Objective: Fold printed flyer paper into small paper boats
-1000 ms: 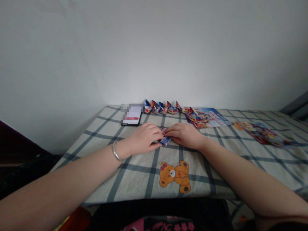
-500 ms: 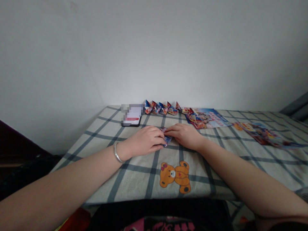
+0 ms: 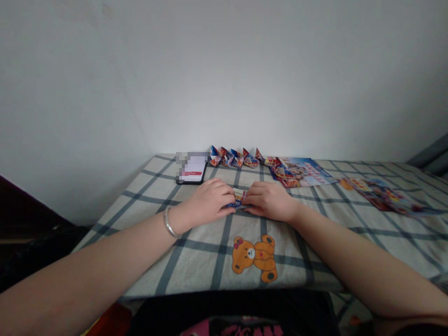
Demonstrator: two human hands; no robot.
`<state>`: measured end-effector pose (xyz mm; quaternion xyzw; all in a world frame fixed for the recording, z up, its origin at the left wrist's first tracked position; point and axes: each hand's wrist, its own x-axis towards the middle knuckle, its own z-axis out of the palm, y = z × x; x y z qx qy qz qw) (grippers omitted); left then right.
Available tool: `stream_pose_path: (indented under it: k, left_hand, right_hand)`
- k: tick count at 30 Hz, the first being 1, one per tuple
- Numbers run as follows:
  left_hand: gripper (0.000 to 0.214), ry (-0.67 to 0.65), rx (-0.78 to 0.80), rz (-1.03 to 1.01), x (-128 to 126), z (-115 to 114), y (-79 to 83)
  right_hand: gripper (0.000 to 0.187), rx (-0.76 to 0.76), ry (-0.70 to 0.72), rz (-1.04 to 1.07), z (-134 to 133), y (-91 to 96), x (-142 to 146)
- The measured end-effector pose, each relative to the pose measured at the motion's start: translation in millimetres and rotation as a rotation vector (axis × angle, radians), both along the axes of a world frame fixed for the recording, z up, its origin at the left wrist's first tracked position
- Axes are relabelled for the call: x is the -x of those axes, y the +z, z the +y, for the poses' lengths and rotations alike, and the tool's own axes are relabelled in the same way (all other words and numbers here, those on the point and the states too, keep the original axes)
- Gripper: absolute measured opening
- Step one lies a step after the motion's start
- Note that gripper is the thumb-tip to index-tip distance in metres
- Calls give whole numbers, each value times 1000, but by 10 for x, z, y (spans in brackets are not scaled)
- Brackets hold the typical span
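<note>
Between my two hands is a small folded piece of printed paper [image 3: 238,198], blue, white and yellow on the side that shows. My left hand [image 3: 212,199] pinches its left end, fingers curled over it; a silver bangle sits on that wrist. On the opposite end, my right hand [image 3: 269,199] closes its fingers around the paper. Much of the paper is covered by my fingers. Beyond my hands stands a row of several folded paper pieces [image 3: 237,157] in the same sort of colourful print.
A phone [image 3: 193,169] with a lit screen lies behind my left hand. One printed sheet [image 3: 310,171] rests at the back, another [image 3: 388,193] farther right. The checked tablecloth [image 3: 196,270] bears a printed bear [image 3: 255,257]. A wall [image 3: 224,74] rises behind the table.
The paper has turned between my hands and shows a different, lighter face. My right fingers have shifted down slightly and curled around its end. The phone and folded row stay put.
</note>
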<state>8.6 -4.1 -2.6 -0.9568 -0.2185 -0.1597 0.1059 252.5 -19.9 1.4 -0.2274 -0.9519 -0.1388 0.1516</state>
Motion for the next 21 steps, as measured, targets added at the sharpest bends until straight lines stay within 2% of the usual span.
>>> stream_pose_path:
  k: [4, 11, 17, 21]
  left_hand:
    - [22, -8, -5, 8, 0, 20, -33]
    - [14, -115, 31, -25, 8, 62, -81]
    - [12, -113, 54, -34, 0, 53, -64]
    - [12, -108, 69, -38, 6, 61, -54]
  right_hand:
    - [24, 50, 16, 28, 9, -8, 1]
    - [28, 172, 39, 93, 2, 10, -4]
    - [28, 301, 46, 151, 8, -1, -8]
    - [26, 320, 12, 174, -5, 1, 5]
